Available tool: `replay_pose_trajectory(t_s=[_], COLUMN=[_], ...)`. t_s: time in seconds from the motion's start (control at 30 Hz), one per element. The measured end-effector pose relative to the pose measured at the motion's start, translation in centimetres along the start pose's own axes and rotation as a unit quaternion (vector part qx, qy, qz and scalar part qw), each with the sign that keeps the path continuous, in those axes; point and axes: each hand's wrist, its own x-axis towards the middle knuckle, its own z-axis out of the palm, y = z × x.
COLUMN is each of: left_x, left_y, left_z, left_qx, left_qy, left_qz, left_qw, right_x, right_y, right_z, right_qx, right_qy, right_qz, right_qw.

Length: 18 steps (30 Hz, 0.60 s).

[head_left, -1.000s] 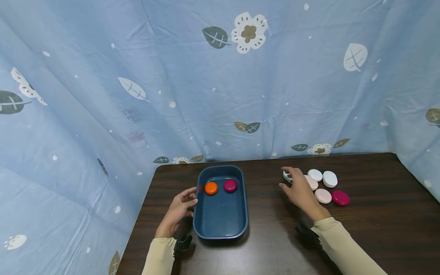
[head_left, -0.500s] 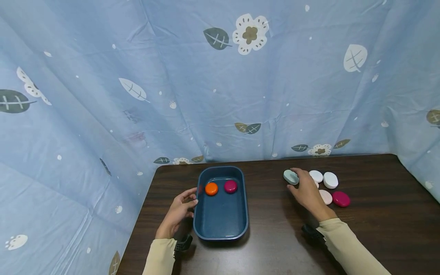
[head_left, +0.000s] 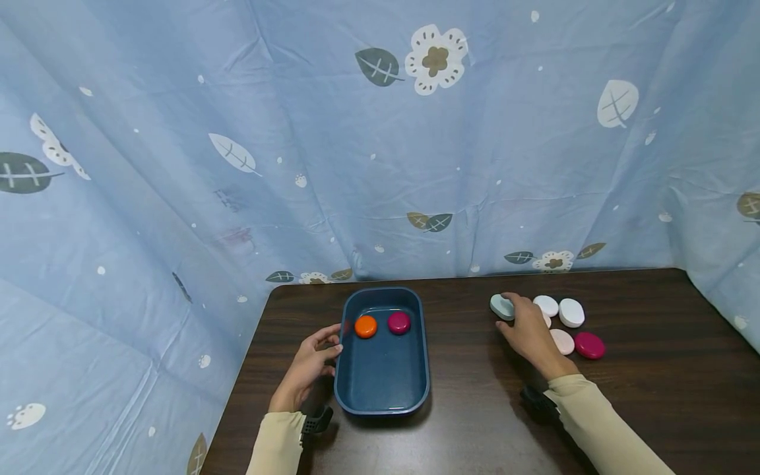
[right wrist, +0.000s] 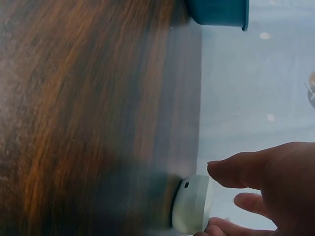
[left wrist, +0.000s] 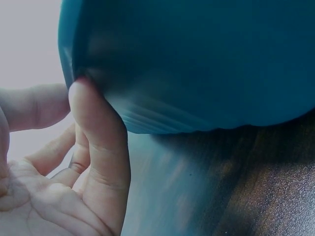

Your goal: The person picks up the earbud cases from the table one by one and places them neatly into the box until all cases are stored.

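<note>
Since the head picture of one second ago, the right hand (head_left: 531,336) has shifted a little farther from the blue tray (head_left: 382,376), and more of the pale green case (head_left: 502,307) is now uncovered; the left hand (head_left: 307,363) stays at the tray. In the head view, the case lies to the right of the tray, well apart from it, and the right hand reaches over its side away from the tray. Inside the tray are an orange case (head_left: 365,326) and a magenta case (head_left: 399,322). In the left wrist view, the thumb and a finger meet the tray at its rim, quite near each other; whether they pinch it, I cannot tell. In the right wrist view, thumb and fingers stand rather wide, about the breadth of the case; the thumb tip is just beside it, and the grasp does not look closed. The side of the case has a small dark slot (right wrist: 186,185). I judge the case light, stiff and not very fragile, but its smooth, rounded surface may slip, so it is better held by two opposite side walls than by the top.
</note>
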Motion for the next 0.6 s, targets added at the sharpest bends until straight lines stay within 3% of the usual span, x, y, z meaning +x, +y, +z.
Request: replay_pose_trajectory(t_s=[0.6], left_x=[0.1], left_y=[-0.3], left_z=[0.1], left_qx=[-0.005], left_qy=[0.003], left_qz=[0.003], left_qw=[1.0], right_x=[0.3], right_y=[0.2], right_z=[1.4], right_qx=[-0.008], right_qy=[-0.027], right_qz=[0.001], right_qw=[0.9996])
